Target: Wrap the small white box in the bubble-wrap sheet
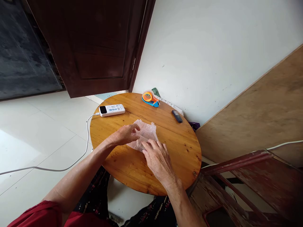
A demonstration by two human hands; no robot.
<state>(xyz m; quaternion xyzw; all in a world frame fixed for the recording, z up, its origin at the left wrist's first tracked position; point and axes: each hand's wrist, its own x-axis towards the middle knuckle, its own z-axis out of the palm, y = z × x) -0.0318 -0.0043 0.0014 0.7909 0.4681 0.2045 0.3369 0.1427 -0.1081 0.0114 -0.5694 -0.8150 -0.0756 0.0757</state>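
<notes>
A sheet of clear bubble wrap [145, 128] lies crumpled on the round wooden table [180, 157]. Over its left edge is my left hand [126, 134], thumb and fingers apart, with nothing visible between them. My right hand [157, 156] rests at the near right edge of the wrap, its fingers stretched out across it and touching it. Whether anything lies under the wrap cannot be made out.
A white power bank [112, 110] with a plugged-in cable [87, 132] sits at the table's left. Toward the back stands an orange and blue tape dispenser [150, 98]. A dark, blurred object [176, 116] lies at the right. Behind are a wall and a door [94, 47].
</notes>
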